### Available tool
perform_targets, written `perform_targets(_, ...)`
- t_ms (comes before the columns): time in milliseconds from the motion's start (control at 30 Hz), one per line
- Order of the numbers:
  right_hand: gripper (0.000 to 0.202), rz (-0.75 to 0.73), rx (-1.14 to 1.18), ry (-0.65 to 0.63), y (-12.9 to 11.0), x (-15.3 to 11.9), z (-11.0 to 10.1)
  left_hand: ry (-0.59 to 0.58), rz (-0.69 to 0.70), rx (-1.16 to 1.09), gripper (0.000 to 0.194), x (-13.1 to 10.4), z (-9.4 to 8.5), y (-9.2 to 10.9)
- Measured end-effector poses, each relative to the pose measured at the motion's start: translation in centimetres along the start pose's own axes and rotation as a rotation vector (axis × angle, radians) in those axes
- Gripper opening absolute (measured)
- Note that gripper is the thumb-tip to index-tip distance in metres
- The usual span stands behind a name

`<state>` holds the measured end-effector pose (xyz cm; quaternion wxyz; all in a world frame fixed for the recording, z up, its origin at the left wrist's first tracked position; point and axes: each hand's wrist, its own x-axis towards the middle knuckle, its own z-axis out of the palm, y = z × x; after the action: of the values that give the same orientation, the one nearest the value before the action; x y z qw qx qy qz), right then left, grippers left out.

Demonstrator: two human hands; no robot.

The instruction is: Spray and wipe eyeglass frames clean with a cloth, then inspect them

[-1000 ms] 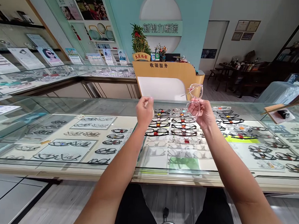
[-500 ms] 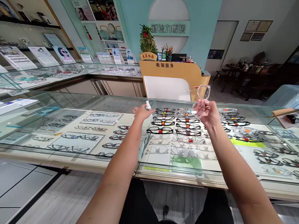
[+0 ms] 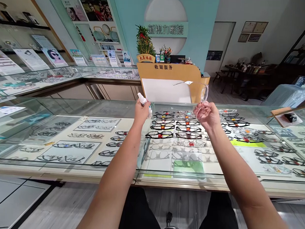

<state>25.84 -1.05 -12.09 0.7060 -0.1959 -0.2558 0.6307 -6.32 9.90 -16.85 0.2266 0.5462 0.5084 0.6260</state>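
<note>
The clear glasses were up in the air above the glass counter, in your right hand. Your fingers were closed in a narrow pinch around their lower part, so one lens stood upright over your hand, while the other was mostly covered and hard to make out. The upper temple pointed to the left, very thin, with a small white tag on it; the lower temple was difficult to follow against the frames behind.

Your left hand was wrapped around a white bottle, well apart from the glasses. Its nozzle end came out above your fist, tilted, and a pale part appeared at the other side, but the middle was hidden by your fingers; any label I could not read.

Under both hands lay the counter, of smooth transparent glass with a pale base. Inside, dark plastic-looking frames were in rows, many with red or orange stickers; your forearms covered some of them. Nearer to you was a green translucent sheet. At the right, a wooden stand was cut off by the picture edge. Farther away stood a wooden desk with rounded corner and a leafy plant on it.
</note>
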Motion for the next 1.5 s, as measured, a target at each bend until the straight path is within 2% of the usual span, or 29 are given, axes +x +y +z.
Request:
perform_targets(67, 0.029, -0.008, -0.05, -0.032, 0.1, -0.1, 0.1, -0.097, -0.022, -0.274, 0.021, -0.9, 0.4, 2.0)
perform_targets(133, 0.032, -0.014, -0.118, -0.089, 0.1, -0.4, 0.3, -0.264, -0.04, -0.459, 0.024, -2.3, 0.7, 4.0)
perform_targets(267, 0.036, -0.01, -0.186, -0.182, 0.3, -1.2, 0.8, -0.56, -0.081, -0.642, 0.028, -5.3, 1.3, 7.3)
perform_targets(433, 0.036, 0.045, -0.133, -0.215, 0.5, -1.7, 1.2, -0.833, -0.211, -0.779, 0.034, -7.3, 1.6, 8.8)
perform_targets(567, 0.033, 0.064, -0.136, -0.24, 0.6, -1.7, 1.3, -0.91, -0.283, -0.774, 0.038, -7.7, 1.6, 9.1)
perform_targets(633, 0.033, 0.057, -0.169, -0.241, 0.7, -1.8, 1.4, -0.903, -0.296, -0.755, 0.042, -7.9, 1.6, 9.3)
perform_targets(733, 0.033, 0.03, -0.26, -0.227, 0.8, -2.1, 1.8, -0.829, -0.271, -0.678, 0.049, -7.9, 1.7, 9.5)
perform_targets(933, 0.032, -0.017, -0.462, -0.278, 2.3, -2.9, 2.4, -0.642, -0.288, -0.527, 0.09, -7.5, 2.1, 9.6)
perform_targets(1067, 0.028, -0.008, -0.517, -0.319, 4.0, -3.1, 2.4, -0.552, -0.293, -0.507, 0.093, -7.6, 2.6, 8.9)
perform_targets(1133, 0.025, -0.004, -0.539, -0.339, 4.7, -3.2, 2.2, -0.494, -0.225, -0.447, 0.088, -8.0, 3.0, 8.4)
perform_targets(1300, 0.023, -0.029, -0.586, -0.383, 5.3, -3.4, 2.1, -0.242, 0.206, -0.128, 0.071, -9.2, 3.7, 7.9)
perform_targets(1367, 0.025, -0.026, -0.592, -0.392, 5.4, -3.7, 2.2, -0.211, 0.253, -0.09, 0.071, -9.5, 3.9, 7.9)
perform_targets(1500, 0.029, 0.005, -0.548, -0.402, 5.5, -4.0, 2.7, -0.201, 0.256, -0.101, 0.07, -9.6, 3.9, 8.2)
